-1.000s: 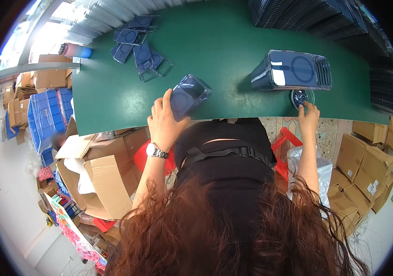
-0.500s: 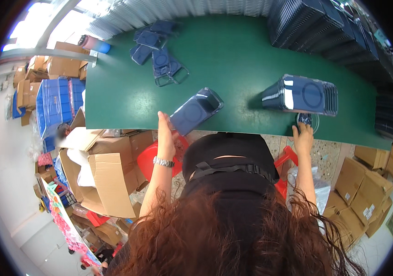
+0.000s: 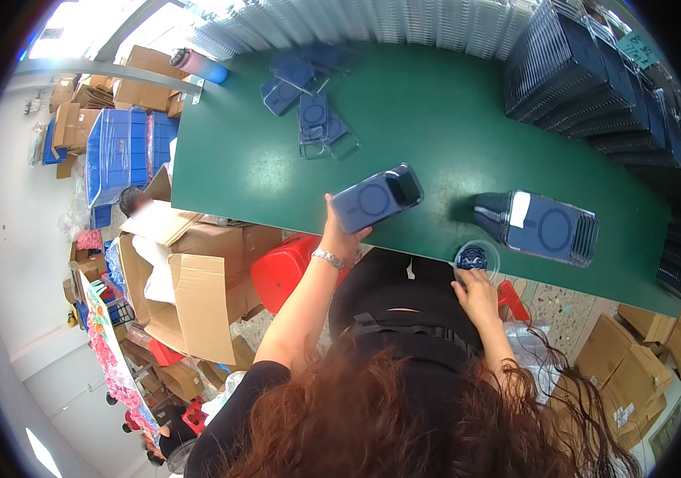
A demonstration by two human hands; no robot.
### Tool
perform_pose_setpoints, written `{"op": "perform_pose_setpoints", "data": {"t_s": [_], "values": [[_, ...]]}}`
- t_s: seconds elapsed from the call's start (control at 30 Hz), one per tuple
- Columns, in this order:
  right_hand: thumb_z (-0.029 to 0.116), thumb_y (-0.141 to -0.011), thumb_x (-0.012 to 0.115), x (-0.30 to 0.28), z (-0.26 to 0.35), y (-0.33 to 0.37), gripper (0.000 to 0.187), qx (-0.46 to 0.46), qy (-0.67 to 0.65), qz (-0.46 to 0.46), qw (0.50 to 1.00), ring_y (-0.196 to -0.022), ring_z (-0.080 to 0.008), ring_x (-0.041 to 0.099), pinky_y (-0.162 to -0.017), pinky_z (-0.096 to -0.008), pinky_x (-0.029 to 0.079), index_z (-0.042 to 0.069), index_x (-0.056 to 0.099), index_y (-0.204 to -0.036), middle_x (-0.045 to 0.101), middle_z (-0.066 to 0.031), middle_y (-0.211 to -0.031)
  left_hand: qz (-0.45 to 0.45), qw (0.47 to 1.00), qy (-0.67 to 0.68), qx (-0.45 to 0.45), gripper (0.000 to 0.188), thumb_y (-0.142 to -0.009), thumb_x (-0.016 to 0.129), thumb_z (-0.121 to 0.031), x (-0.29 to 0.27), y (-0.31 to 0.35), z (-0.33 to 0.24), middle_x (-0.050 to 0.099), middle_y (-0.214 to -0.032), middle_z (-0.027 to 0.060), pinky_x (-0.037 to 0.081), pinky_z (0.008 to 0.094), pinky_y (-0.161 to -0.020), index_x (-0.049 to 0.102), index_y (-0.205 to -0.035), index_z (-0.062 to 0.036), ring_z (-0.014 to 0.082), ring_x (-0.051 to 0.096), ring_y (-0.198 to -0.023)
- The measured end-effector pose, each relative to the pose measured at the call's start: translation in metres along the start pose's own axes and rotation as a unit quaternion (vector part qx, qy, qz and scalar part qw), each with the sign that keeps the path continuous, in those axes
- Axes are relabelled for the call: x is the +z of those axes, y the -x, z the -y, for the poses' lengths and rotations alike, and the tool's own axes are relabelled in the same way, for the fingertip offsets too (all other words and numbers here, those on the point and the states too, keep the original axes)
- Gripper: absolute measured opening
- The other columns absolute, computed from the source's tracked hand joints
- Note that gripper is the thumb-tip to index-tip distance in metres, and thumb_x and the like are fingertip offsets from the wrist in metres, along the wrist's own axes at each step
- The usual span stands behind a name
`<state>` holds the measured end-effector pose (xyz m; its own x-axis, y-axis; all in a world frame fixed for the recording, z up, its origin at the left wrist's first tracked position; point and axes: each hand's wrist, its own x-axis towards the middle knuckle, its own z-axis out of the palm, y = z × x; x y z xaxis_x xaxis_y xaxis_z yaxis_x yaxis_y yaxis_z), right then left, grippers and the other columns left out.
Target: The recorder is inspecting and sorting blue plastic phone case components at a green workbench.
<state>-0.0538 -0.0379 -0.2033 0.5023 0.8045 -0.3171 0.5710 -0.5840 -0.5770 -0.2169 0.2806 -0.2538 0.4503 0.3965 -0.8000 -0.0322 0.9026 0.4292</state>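
Note:
My left hand [image 3: 343, 233] is closed round the lower left end of a dark blue phone case [image 3: 370, 201] with a ring on its back, tilted over the table's front edge. My right hand [image 3: 478, 298] has its bent fingers at the near rim of a small clear round tub [image 3: 493, 253]. Small dark blue pieces [image 3: 472, 256], too small to name, lie in the tub. Right of it, a stack of nested blue phone cases [image 3: 551, 229] lies on its side. More loose phone cases [image 3: 299, 73] are scattered at the back left.
On the green table [image 3: 245, 163], tall rows of dark blue cases [image 3: 575, 80] line the right side. Clear plastic cases [image 3: 396, 20] line the back; a pink-and-blue bottle [image 3: 198, 65] stands back left. Below are a cardboard box [image 3: 201, 307] and red stool [image 3: 280, 275].
My left hand has closed on the phone case and tilted it. The tub and my right hand have shifted left, away from beneath the stack. The whole view has turned somewhat.

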Motion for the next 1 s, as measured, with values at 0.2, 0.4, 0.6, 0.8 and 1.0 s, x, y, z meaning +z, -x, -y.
{"op": "perform_pose_setpoints", "data": {"t_s": [0.2, 0.4, 0.6, 0.8, 1.0], "values": [[0.018, -0.085, 0.071, 0.006, 0.039, -0.038, 0.028, -0.052, 0.001, 0.031, 0.998, -0.099, -0.0329, 0.062, -0.084, -0.0432, 0.052, 0.004, 0.069, -0.108, 0.067, -0.0115, -0.099, -0.004, 0.995, -0.089, -0.046, 0.082, -0.094, 0.028, -0.078, 0.047, -0.024, -0.024, 0.045, -0.149, 0.0073, 0.026, 0.0581, -0.113, 0.04, -0.147, -0.0182, 0.0303, 0.04, -0.137], [0.017, -0.084, 0.071, 0.03, 0.09, -0.083, 0.029, -0.031, -0.005, -0.005, 0.999, -0.1, -0.0343, 0.062, -0.086, -0.044, 0.052, 0.004, 0.069, -0.11, 0.066, -0.0118, -0.103, 0.022, 0.965, -0.242, -0.101, 0.066, -0.1, 0.043, -0.063, 0.043, -0.043, -0.078, 0.064, -0.128, 0.0087, 0.044, 0.0463, -0.104, 0.058, -0.134, -0.0087, 0.0247, 0.061, -0.116], [0.017, -0.082, 0.073, 0.05, 0.139, -0.114, 0.036, 0.106, -0.005, -0.051, 0.993, -0.104, -0.0361, 0.058, -0.09, -0.0449, 0.05, 0.001, 0.067, -0.114, 0.064, -0.0135, -0.109, 0.13, 0.42, -0.738, 0.512, 0.036, -0.081, 0.068, -0.007, 0.062, -0.092, -0.261, 0.066, -0.117, 0.0137, 0.046, 0.0412, -0.099, 0.066, -0.117, -0.0055, 0.0321, 0.057, -0.115], [0.014, -0.082, 0.073, 0.062, 0.175, -0.137, 0.039, 0.207, 0.008, -0.193, 0.959, -0.107, -0.0357, 0.055, -0.091, -0.0435, 0.047, -0.002, 0.065, -0.116, 0.06, -0.0159, -0.115, 0.124, 0.042, -0.884, 0.449, 0.082, -0.074, 0.077, -0.02, 0.077, -0.2, -0.37, 0.049, -0.138, 0.0128, 0.032, 0.0526, -0.111, 0.041, -0.147, -0.0123, 0.0308, 0.039, -0.138], [0.011, -0.084, 0.07, 0.069, 0.185, -0.138, 0.036, 0.277, 0.007, -0.236, 0.931, -0.112, -0.0384, 0.053, -0.096, -0.0456, 0.044, -0.005, 0.063, -0.115, 0.058, -0.0203, -0.12, 0.229, 0.125, -0.887, 0.381, 0.088, -0.059, 0.081, -0.031, 0.114, -0.226, -0.376, 0.051, -0.126, 0.0175, 0.039, 0.0482, -0.104, 0.048, -0.136, -0.0051, 0.0314, 0.048, -0.123]]}}
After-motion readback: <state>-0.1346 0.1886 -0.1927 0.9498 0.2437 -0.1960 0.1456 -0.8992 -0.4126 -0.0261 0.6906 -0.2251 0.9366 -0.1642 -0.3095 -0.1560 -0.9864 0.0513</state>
